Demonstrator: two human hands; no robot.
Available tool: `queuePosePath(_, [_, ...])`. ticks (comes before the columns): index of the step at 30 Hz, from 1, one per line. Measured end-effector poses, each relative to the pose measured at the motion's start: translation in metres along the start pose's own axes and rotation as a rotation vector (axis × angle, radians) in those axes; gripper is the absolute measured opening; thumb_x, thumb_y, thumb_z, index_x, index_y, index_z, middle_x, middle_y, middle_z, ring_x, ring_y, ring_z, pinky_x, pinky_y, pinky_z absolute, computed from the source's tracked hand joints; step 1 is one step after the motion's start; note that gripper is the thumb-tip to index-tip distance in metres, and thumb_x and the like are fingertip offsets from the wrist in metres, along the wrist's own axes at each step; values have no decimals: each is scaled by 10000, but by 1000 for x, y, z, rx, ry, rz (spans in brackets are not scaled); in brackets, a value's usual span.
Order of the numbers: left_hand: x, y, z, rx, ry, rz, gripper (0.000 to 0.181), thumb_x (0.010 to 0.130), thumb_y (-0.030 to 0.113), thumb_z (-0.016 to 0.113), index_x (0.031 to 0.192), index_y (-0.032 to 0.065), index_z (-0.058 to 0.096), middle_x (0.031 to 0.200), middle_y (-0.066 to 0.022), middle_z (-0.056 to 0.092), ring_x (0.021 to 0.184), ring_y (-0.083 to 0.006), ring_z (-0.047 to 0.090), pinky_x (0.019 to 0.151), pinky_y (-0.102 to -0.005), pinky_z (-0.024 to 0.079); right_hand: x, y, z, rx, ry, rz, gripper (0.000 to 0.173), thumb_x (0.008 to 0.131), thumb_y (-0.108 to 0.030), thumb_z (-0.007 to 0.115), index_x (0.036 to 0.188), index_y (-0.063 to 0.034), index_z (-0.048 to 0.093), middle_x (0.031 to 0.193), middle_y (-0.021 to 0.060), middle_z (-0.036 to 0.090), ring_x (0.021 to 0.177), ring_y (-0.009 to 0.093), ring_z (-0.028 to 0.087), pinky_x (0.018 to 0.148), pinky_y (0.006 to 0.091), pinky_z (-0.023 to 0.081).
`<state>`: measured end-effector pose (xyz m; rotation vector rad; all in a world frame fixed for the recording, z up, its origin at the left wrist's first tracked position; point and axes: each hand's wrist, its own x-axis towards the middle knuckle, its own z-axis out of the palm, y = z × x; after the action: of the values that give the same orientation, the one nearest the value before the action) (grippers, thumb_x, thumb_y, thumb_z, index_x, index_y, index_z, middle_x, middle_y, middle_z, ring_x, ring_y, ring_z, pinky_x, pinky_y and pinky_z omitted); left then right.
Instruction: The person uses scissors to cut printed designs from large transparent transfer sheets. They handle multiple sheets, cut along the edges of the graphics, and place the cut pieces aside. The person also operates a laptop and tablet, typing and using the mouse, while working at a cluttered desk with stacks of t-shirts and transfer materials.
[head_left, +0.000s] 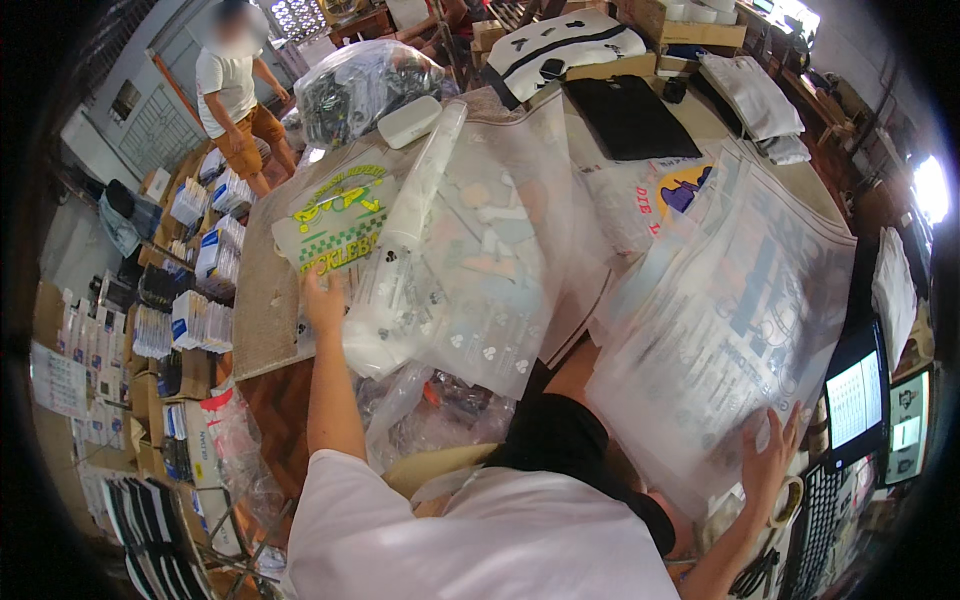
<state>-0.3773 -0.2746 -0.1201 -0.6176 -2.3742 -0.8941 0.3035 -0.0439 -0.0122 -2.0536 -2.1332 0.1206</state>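
Note:
My left hand (325, 300) is at the lower edge of a transfer film sheet (341, 202) with green and yellow lettering, left of a clear plastic film roll (420, 187). Whether its fingers grip the sheet is unclear. My right hand (771, 442), fingers spread, rests on the lower right part of a stack of translucent printed film sheets (712, 330). Between the hands lies another translucent sheet (487, 262) with a faint coloured print. Behind the stack are a folded black shirt (631, 118) and a sheet with a purple and yellow print (682, 187).
A laptop (855, 397), a keyboard (817, 517) and a tape roll (786, 501) are at the right. A plastic-wrapped bundle (364, 94) and a white case (409, 121) lie at the back. Boxes of packaged goods (201, 322) stand at the left, near a standing person (236, 97).

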Motion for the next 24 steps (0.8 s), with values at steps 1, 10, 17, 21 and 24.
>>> queuePosePath(1, [8, -22, -2, 25, -57, -198, 444, 838, 251, 658, 1205, 16, 576, 1222, -187, 585, 1146, -349, 548, 975, -420, 423, 0, -1, -1, -9, 10, -22, 472, 823, -184, 707, 1266, -81, 582, 1562, 84, 244, 1412, 333, 267, 1123, 480, 311])
queuePosePath(10, [99, -148, 4, -245, -154, -636, 874, 791, 392, 723, 1431, -41, 315, 1461, -245, 369, 1334, -344, 393, 1080, -411, 323, -8, 11, 0, 33, 85, -159, 514, 811, -116, 693, 1296, -86, 527, 1540, 110, 292, 1423, 336, 259, 1137, 474, 285])
queuePosePath(17, [141, -185, 43, -495, -314, -663, 906, 755, 366, 777, 1427, -47, 332, 1415, -203, 432, 1281, -284, 439, 1056, -382, 342, -13, 15, -11, -1, -43, -62, 478, 774, -42, 710, 1231, -68, 574, 1545, 120, 282, 1437, 323, 228, 1142, 434, 284])
queuePosePath(21, [151, -197, 35, -622, -472, -598, 685, 801, 288, 748, 1321, -59, 468, 1292, -157, 540, 1127, -226, 533, 949, -342, 416, -4, 7, -25, 0, -181, -8, 476, 794, -58, 705, 1252, -77, 578, 1528, 115, 321, 1438, 296, 236, 1146, 429, 285])
queuePosePath(24, [154, -174, 26, -450, -530, -567, 390, 858, 243, 691, 1161, 22, 581, 1077, -79, 638, 970, -215, 596, 814, -345, 470, 2, 3, -35, 11, -248, 56, 475, 794, -69, 709, 1253, -78, 589, 1494, 126, 379, 1433, 285, 253, 1143, 429, 288])
